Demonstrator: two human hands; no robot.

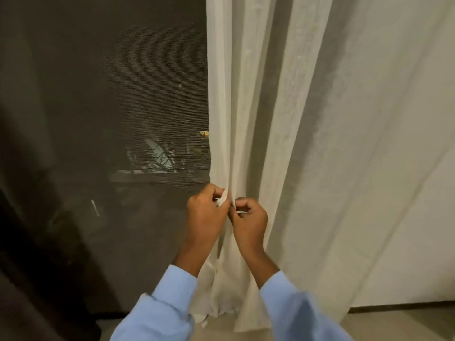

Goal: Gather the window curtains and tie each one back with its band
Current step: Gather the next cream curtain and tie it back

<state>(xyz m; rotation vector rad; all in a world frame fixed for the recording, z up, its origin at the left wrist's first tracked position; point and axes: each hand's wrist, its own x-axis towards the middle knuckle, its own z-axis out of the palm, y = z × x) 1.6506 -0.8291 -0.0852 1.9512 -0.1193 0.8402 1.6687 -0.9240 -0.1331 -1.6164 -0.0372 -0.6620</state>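
A cream sheer curtain (258, 107) hangs in folds to the right of the window. A narrow cream band (223, 198) runs between my two hands at the curtain's left edge. My left hand (204, 215) pinches one end of the band with curled fingers. My right hand (250, 221) sits just to its right and pinches the other end. Both hands touch each other in front of the curtain. The curtain's lower part narrows behind my wrists and spreads again near the floor. How far the band wraps round the fabric is hidden by my hands.
A dark mesh screen (123, 107) covers the window on the left, with faint lights outside. A dark drape (29, 230) fills the lower left. A white wall (406, 193) stands on the right, and pale floor (394, 323) runs below it.
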